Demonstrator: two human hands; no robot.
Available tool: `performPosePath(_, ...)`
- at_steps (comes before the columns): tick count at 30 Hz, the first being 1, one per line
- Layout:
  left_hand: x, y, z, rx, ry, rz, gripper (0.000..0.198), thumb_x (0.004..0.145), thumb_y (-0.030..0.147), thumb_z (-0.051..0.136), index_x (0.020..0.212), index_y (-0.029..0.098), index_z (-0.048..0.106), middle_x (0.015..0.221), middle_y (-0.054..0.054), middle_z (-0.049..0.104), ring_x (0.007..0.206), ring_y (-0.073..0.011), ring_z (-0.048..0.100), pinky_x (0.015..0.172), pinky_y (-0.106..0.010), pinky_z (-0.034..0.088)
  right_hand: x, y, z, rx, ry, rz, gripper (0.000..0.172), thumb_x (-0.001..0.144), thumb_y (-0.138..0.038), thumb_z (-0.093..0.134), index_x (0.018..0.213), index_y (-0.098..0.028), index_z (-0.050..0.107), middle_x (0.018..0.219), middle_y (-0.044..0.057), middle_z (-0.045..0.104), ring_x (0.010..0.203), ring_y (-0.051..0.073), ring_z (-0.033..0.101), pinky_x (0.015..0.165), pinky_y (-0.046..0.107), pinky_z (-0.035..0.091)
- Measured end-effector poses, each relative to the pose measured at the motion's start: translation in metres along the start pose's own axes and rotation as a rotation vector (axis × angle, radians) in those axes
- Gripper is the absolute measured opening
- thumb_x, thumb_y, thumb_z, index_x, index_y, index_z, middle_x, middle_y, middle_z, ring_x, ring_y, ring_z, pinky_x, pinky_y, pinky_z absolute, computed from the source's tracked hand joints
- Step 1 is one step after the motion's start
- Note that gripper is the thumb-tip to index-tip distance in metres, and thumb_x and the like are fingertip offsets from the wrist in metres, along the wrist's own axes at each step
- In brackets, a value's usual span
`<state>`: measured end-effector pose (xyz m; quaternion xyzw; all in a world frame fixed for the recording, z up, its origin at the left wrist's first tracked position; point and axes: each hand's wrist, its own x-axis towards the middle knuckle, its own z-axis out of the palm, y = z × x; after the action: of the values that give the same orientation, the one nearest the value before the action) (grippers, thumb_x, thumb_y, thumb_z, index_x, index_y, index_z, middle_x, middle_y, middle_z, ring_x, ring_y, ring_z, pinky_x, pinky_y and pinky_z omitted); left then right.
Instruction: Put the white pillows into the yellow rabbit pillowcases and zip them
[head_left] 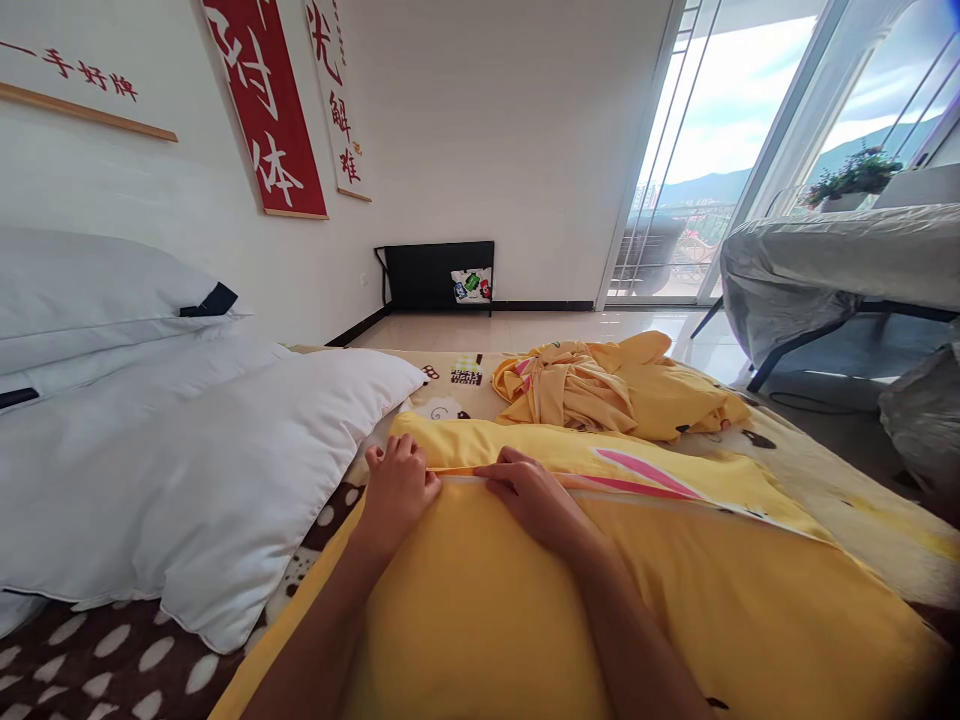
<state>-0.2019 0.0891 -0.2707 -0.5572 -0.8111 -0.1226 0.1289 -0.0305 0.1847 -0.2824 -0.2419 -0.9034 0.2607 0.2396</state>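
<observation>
Your left grip [400,482] and right grip [529,492] each pinch the seam [456,473] of the yellow pink-printed fabric cover [487,590], spread over the patterned blanket [862,475] beside the white pillow [255,470], its interior hidden.

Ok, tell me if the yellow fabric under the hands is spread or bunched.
Spread: the yellow fabric lies broad and mostly smooth.

Smooth white wall [495,130] with a long red scroll [279,125] lettered in white; a black skirting board [551,306] borders the glossy, pale tiled floor [540,328]. Right, a tall sliding glass door [705,150] admits daylight.
</observation>
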Motion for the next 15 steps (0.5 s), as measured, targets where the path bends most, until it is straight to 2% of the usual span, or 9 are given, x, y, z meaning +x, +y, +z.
performPosePath(4, 0.003, -0.003, 0.005, -0.102, -0.063, -0.002, 0.013, 0.077, 0.025, 0.051, 0.073, 0.017, 0.061, 0.096, -0.009, 0.061, 0.099, -0.0257, 0.054, 0.088, -0.045, 0.032, 0.000, -0.002, 0.000, -0.015, -0.005, 0.009, 0.032, 0.086, -0.018, 0.049, 0.108, -0.027, 0.070, 0.086, 0.004, 0.056, 0.082, 0.016, 0.055, 0.074, 0.026, 0.039)
performPosePath(8, 0.005, -0.004, 0.008, -0.144, -0.133, -0.022, 0.018, 0.080, 0.019, 0.046, 0.073, 0.017, 0.062, 0.098, -0.009, 0.061, 0.100, -0.0240, 0.055, 0.087, -0.043, 0.033, 0.000, -0.003, 0.000, -0.020, -0.018, 0.016, 0.032, 0.086, -0.017, 0.049, 0.108, -0.027, 0.070, 0.086, 0.004, 0.056, 0.083, 0.016, 0.055, 0.075, 0.027, 0.039)
performPosePath(15, 0.002, -0.005, 0.014, -0.080, -0.163, -0.072, 0.026, 0.084, 0.026, 0.041, 0.086, 0.013, 0.064, 0.101, -0.015, 0.062, 0.102, -0.0290, 0.055, 0.090, -0.049, 0.034, 0.001, -0.002, 0.000, -0.026, -0.021, 0.018, 0.032, 0.087, -0.017, 0.049, 0.108, -0.027, 0.070, 0.086, 0.004, 0.055, 0.083, 0.016, 0.055, 0.074, 0.027, 0.039)
